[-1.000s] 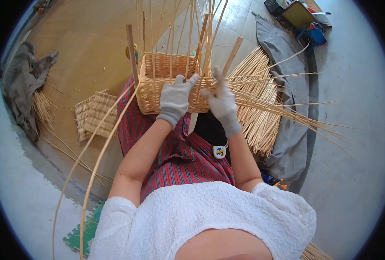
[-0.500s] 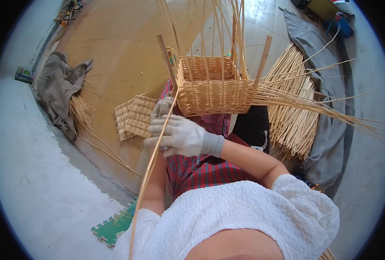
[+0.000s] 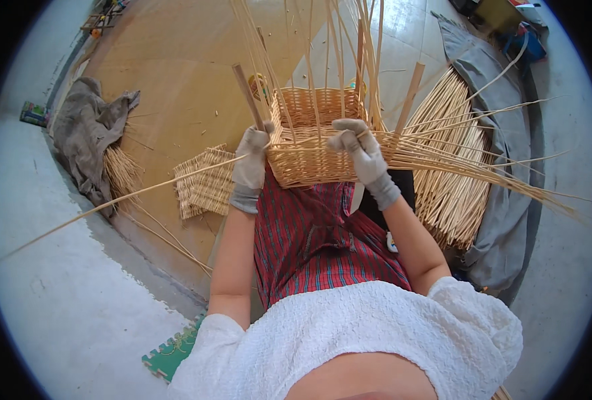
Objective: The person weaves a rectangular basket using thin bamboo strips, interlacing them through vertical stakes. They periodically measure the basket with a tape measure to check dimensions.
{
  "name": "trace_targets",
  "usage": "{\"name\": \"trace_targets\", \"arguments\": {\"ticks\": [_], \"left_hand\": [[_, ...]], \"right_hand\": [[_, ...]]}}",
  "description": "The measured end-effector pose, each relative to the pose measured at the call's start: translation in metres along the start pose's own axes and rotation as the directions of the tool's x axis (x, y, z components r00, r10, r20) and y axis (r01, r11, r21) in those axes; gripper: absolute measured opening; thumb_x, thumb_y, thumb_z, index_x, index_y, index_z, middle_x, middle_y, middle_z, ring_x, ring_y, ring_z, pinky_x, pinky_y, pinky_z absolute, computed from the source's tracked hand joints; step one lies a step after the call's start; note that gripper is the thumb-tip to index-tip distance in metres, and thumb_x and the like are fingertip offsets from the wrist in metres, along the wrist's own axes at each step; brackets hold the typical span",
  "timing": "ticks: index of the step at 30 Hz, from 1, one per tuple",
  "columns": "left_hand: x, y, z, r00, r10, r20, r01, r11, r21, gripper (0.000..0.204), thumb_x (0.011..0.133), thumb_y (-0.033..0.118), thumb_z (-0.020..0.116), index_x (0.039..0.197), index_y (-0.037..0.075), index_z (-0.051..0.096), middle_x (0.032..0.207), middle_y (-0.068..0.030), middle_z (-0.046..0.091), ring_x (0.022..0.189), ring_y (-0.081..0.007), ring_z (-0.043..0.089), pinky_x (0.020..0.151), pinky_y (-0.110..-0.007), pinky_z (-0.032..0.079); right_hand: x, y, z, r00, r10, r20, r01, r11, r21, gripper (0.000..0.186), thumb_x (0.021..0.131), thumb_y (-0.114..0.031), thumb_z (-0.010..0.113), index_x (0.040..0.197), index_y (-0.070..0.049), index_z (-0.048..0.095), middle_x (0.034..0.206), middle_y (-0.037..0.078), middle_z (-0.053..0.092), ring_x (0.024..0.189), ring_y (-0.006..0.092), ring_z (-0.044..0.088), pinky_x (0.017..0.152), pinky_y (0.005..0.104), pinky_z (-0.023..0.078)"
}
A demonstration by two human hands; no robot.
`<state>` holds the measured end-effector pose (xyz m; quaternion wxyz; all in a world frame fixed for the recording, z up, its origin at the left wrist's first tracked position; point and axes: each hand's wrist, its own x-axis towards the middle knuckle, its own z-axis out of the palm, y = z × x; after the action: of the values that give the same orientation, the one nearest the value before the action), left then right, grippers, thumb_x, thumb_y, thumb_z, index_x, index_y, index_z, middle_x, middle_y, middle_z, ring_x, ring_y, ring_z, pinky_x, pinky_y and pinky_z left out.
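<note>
A half-woven wicker basket point(image 3: 309, 164) rests at my lap, open at the top, with wooden corner posts and tall upright canes rising from it. My left hand point(image 3: 249, 167), in a pale glove with a grey cuff, is closed round the basket's near left corner, beside a wooden post point(image 3: 248, 97). A long weaving cane point(image 3: 129, 194) runs from this hand out to the lower left. At the near wall's upper edge, my gloved right hand point(image 3: 362, 152) has its fingers curled in. What they pinch is too small to make out.
Loose cane ends point(image 3: 496, 172) stick out from the basket's right side. A large cane bundle point(image 3: 446, 160) lies on grey cloth point(image 3: 502, 227) at the right. Woven panels point(image 3: 206, 180) lie left of the basket, and a brown cloth point(image 3: 86, 133) covers more canes farther left.
My hands were together left of the basket along the long cane. The right hand has moved to the near wall, the left to the corner. The cane's free end has swung out left.
</note>
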<state>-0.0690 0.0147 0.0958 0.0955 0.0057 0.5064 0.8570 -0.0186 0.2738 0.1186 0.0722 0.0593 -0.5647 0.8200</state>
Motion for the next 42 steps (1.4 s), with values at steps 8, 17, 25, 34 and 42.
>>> {"name": "trace_targets", "arguments": {"ticks": [8,17,25,34,42], "left_hand": [[-0.001,-0.042,0.006,0.950,0.307,-0.062,-0.195,0.734,0.651,0.071,0.075,0.016,0.093,0.128,0.004,0.047,0.103,0.0001,0.050,0.094,-0.0120,0.052,0.090,-0.029,0.051],[-0.004,-0.038,0.029,0.938,0.277,-0.210,-0.152,0.870,0.469,0.056,0.079,0.018,0.091,0.119,0.001,0.055,0.088,0.0042,0.052,0.079,-0.0063,0.050,0.078,-0.022,0.049],[0.001,-0.039,0.026,0.943,0.212,-0.257,-0.122,0.937,0.327,0.044,0.085,0.008,0.084,0.122,0.006,0.060,0.093,0.0047,0.059,0.083,-0.0062,0.055,0.081,-0.023,0.050],[-0.021,-0.048,0.042,0.806,0.412,-0.425,-0.279,0.898,0.341,0.041,0.091,0.001,0.071,0.128,0.005,0.054,0.113,-0.0095,0.062,0.100,-0.0164,0.062,0.089,-0.032,0.054],[-0.001,-0.006,0.112,0.999,0.014,0.039,-0.041,0.538,0.842,0.020,0.100,0.020,0.063,0.112,0.005,0.059,0.089,-0.0134,0.068,0.082,-0.0197,0.071,0.075,-0.036,0.056]], "right_hand": [[-0.005,-0.007,-0.002,0.932,-0.363,-0.006,0.212,0.559,-0.801,0.017,0.088,0.000,0.072,0.104,-0.006,0.075,0.099,0.011,0.076,0.093,0.0262,0.072,0.085,0.0341,0.056],[0.069,-0.043,0.081,0.818,-0.488,0.304,0.513,0.383,-0.768,0.042,0.088,-0.006,0.073,0.129,-0.015,0.065,0.123,0.017,0.067,0.090,0.0303,0.074,0.077,0.0375,0.059],[0.130,-0.048,0.101,0.995,-0.095,-0.008,0.042,0.510,-0.859,0.093,0.091,-0.004,0.062,0.165,-0.029,0.012,0.143,0.019,0.051,0.101,0.0271,0.072,0.082,0.0370,0.060],[-0.019,0.009,-0.041,0.961,0.038,-0.273,-0.074,0.989,-0.124,0.020,0.103,-0.011,0.061,0.122,-0.006,0.060,0.100,0.003,0.073,0.094,0.0164,0.072,0.065,0.0254,0.057],[-0.028,0.001,-0.026,0.897,0.015,-0.441,-0.085,0.986,-0.140,0.017,0.103,-0.011,0.063,0.120,-0.007,0.065,0.111,0.005,0.074,0.093,0.0150,0.073,0.063,0.0248,0.056]]}}
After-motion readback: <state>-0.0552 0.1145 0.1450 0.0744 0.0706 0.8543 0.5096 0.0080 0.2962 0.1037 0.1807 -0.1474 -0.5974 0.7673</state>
